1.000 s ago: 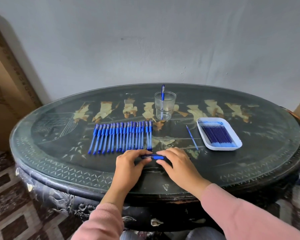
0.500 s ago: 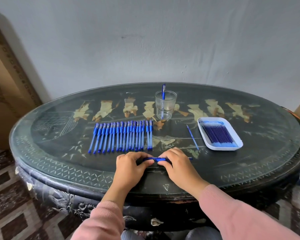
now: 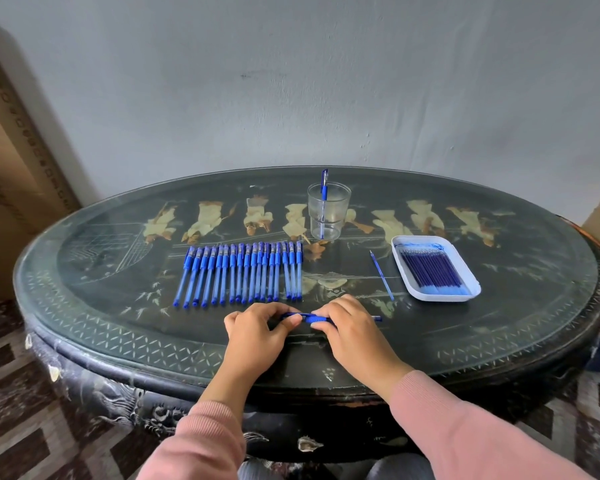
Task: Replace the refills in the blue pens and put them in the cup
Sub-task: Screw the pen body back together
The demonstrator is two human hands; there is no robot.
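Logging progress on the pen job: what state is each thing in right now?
Cup: upright, one pen inside.
Row of pens: lying flat, capped.
Tray: holds refills.
Loose refill: lying beside tray.
Held pen: gripped by left hand and right hand.

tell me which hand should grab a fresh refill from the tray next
Right, probably. The tray lies on the right hand side; the left hand would have to cross over, and can keep holding the pen.

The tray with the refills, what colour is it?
White tray, seen from the head camera.
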